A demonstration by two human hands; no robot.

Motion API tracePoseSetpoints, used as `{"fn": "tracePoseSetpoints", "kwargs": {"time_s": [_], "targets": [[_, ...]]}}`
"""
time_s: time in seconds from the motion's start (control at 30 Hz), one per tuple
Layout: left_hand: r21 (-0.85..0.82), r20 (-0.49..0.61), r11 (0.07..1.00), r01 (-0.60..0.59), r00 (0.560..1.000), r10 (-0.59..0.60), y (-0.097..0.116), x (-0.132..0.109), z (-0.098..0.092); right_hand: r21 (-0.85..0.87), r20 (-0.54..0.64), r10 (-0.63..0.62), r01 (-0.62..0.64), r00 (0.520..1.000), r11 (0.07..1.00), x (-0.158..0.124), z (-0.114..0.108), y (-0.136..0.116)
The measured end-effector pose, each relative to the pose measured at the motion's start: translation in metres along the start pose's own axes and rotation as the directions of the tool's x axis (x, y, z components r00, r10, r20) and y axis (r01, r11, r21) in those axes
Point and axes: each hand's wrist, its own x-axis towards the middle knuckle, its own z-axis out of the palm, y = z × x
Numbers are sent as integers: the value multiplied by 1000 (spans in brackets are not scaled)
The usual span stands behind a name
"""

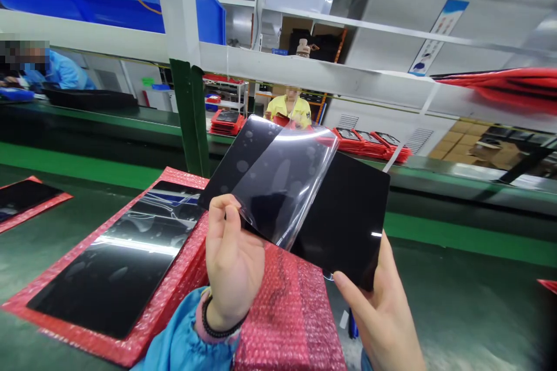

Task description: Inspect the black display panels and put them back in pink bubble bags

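Note:
A flat black glass screen panel (343, 214) is held up, tilted, in front of me. My right hand (383, 307) grips its lower right corner, thumb on the front edge. A clear protective film (291, 179) is partly lifted and curls back over the panel's left part, where pale blotches show. My left hand (235, 261) pinches the film's lower left edge between thumb and finger. Below the panel lies red bubble wrap (282, 313). To the left, another black screen panel (113, 261) with a wrinkled film rests on a stack of red bubble-wrap bags (174, 284).
A further panel on red wrap (26, 200) lies at the far left of the green table (456, 301). A green-wrapped post (189, 116) and a white rail (304, 69) stand ahead. Beyond are stacked red packages (369, 144), a co-worker in yellow (289, 107) and another in blue (65, 72).

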Motion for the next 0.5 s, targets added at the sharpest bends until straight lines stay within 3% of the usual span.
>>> {"fn": "tracePoseSetpoints", "kwargs": {"time_s": [0.1,0.23,0.5], "targets": [[-26,-13,999,34,999,-34,1,16,-3,64,42,15,-18,999,998,-7,4,-4],[-34,-49,998,54,997,-56,-1,33,-10,147,78,140,-150,987,978,-13,5,-9],[-15,-108,1000,-14,994,12,-6,48,-14,225,175,196,-233,965,946,-16,0,-2]]}}
